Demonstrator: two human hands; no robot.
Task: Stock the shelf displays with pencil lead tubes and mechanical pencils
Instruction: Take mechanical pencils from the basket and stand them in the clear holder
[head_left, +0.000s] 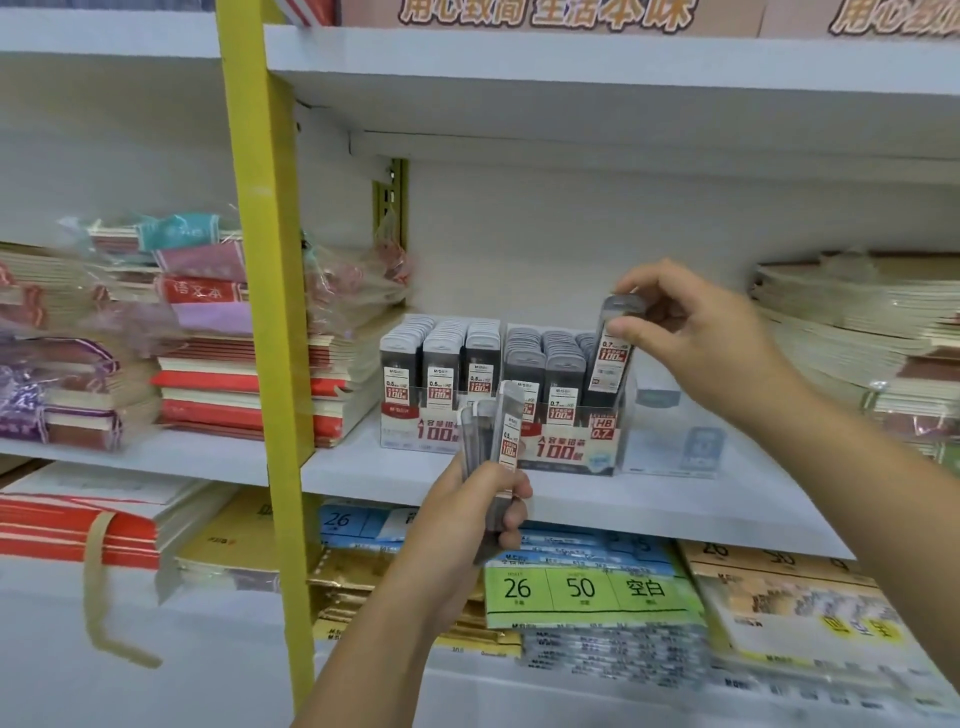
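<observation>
Lead tubes (441, 358): most stand in packed rows in two display boxes on the middle shelf (363, 467); a few more are in the person's hands.
Notebook stacks (208, 364): far left on that shelf, past the yellow post (265, 312), well apart from the work.
0.5 box (415, 434): the left display box, with three rows of tubes that look full.
Left hand (467, 514): its grip is curled round a bundle of tubes (506, 426), held upright in front of the shelf edge, about where the two boxes meet. One label in the bundle reads 0.5.
0.7 box (566, 447): stands against the right side of the 0.5 box; the front of its right-hand row seems to have room.
Single tube (613, 353): labelled 0.7, nearly upright and leaning slightly, its lower end at the front of that right-hand row.
Right hand (701, 332): its grip pinches the cap end of the single tube between thumb and fingers.
Step in hand: probably seating this tube in the 0.7 row.
Doing it well: straighten the tube, keep its label facing out, and lower it straight down behind the clear front wall without nudging its neighbours. Match size to box, since the bundle's 0.5 tube likely belongs on the left.
Clear holder (670, 441): just right of the 0.7 box; contents cannot be told.
Paper stacks (857, 322): far right.
</observation>
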